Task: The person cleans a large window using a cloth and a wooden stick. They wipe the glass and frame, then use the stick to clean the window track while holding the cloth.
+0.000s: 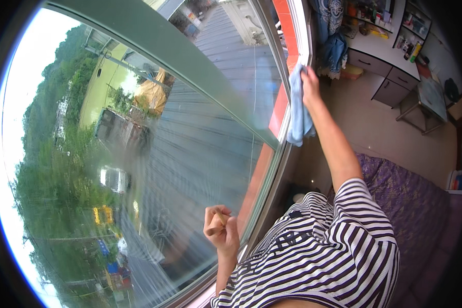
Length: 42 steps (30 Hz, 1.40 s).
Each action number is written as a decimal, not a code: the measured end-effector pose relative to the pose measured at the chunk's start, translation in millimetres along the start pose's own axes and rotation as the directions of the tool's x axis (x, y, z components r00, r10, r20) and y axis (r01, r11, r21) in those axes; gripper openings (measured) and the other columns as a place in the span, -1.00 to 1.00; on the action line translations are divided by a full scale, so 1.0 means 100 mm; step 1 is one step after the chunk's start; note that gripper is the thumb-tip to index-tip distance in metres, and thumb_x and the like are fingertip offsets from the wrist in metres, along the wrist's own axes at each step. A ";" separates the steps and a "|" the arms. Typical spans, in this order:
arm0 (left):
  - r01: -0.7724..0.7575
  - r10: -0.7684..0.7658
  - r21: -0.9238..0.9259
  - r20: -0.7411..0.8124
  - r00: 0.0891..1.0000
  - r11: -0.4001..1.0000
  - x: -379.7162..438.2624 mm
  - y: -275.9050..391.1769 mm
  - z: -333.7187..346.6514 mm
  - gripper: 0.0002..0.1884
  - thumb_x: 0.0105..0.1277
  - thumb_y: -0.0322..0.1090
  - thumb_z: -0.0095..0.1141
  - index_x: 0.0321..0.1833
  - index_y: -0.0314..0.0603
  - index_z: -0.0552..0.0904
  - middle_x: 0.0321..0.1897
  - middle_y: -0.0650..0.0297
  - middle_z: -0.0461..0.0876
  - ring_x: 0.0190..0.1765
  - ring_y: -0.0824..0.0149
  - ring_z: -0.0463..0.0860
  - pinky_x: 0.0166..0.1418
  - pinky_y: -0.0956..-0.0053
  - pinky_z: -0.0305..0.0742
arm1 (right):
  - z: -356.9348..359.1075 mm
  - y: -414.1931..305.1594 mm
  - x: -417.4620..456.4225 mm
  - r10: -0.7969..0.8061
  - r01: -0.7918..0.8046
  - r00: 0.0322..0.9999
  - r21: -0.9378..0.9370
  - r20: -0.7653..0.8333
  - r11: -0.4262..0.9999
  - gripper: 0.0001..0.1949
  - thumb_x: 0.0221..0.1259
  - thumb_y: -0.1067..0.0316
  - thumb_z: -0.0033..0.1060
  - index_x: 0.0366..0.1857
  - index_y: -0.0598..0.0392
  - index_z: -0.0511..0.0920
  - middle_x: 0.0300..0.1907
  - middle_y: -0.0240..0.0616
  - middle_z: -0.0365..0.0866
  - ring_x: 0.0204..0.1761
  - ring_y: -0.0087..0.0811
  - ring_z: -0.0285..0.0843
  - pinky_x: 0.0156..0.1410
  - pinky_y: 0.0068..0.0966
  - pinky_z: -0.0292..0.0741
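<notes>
A folded light-blue cloth (300, 115) hangs from my right hand (311, 84), whose fingers grip its upper end. The cloth lies against the white window frame (303, 50) at the inner edge of the opening. My left hand (221, 231) is raised in front of the window glass (184, 161), low in the view, with its fingers curled. Something tan shows among those fingers; I cannot tell whether it is a thin object or part of the hand. A wide green-grey frame bar (177, 54) crosses the glass diagonally.
Beside the window, a purple patterned bedspread (404, 200) lies at the right. A white-topped cabinet (385, 61) with bottles, a small table (427, 96) and a blue curtain (333, 42) stand beyond. Outside are a corrugated roof (200, 123) and trees (54, 184).
</notes>
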<state>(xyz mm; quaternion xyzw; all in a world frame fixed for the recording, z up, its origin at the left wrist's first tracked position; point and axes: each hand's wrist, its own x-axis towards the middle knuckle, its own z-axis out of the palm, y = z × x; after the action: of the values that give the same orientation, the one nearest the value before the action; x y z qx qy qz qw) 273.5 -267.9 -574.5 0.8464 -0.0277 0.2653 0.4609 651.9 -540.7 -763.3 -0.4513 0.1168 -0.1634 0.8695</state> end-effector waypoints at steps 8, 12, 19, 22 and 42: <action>0.163 -0.157 -0.040 0.133 0.979 0.986 -0.13 -0.08 0.17 -0.57 0.35 -0.33 0.46 -0.53 -0.32 0.44 -0.48 0.21 0.56 -0.41 0.32 0.48 -0.34 0.43 0.33 | 0.73 -0.58 1.00 -0.092 0.208 0.950 -0.383 0.299 0.900 -0.56 0.30 0.50 0.02 0.24 0.10 0.68 0.13 -0.15 0.77 0.20 -0.35 0.66 0.31 -0.44 0.48; 0.289 -0.268 -0.120 0.166 0.949 0.950 -0.30 -0.14 0.19 -0.53 0.44 -0.28 0.38 -0.57 -0.31 0.44 -0.48 0.24 0.58 -0.40 0.39 0.45 -0.34 0.46 0.28 | 0.80 -0.45 0.98 -0.061 0.229 0.942 -0.500 0.329 0.835 -0.61 0.34 0.51 0.01 0.21 0.16 0.67 -0.05 -0.33 0.76 -0.03 -0.52 0.65 0.13 -0.57 0.50; 0.353 -0.298 -0.203 0.256 0.920 0.913 -0.61 -0.19 0.13 -0.63 0.43 -0.30 0.39 -0.47 -0.43 0.61 -0.43 0.20 0.63 -0.42 0.36 0.54 -0.34 0.44 0.39 | 0.81 -0.27 1.10 -0.214 0.255 0.967 -0.530 0.138 0.809 -0.58 0.23 0.50 -0.02 0.13 0.05 0.72 0.03 -0.09 0.79 0.13 -0.21 0.71 0.24 -0.33 0.53; 0.522 -0.454 -0.203 0.303 0.838 0.828 -0.74 -0.20 0.06 -0.60 0.45 -0.25 0.38 -0.47 -0.42 0.59 -0.43 0.20 0.63 -0.40 0.36 0.54 -0.33 0.44 0.38 | 0.89 -0.16 0.64 -0.207 0.282 0.959 -0.563 0.196 0.777 -0.58 0.22 0.45 0.00 0.13 0.04 0.72 -0.03 -0.08 0.81 0.05 -0.20 0.74 0.20 -0.32 0.56; 0.403 -0.187 -0.294 0.558 0.809 0.866 -0.77 -0.07 0.15 -0.54 0.47 -0.16 0.35 -0.48 -0.39 0.53 -0.50 0.24 0.40 -0.42 0.35 0.37 -0.34 0.39 0.23 | 0.79 -0.55 -2.52 -0.275 0.468 0.882 -0.631 0.384 0.619 -0.57 0.15 0.45 0.10 0.12 0.00 0.73 -0.38 0.11 0.69 -0.41 0.01 0.71 -0.22 -0.25 0.62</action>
<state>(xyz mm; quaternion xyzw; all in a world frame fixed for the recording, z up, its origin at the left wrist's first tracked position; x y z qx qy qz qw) 215.5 -290.7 -623.1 0.7671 -0.0677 -0.0572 0.6354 438.2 -412.9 -659.2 -0.7803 -0.0366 -0.2251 0.5823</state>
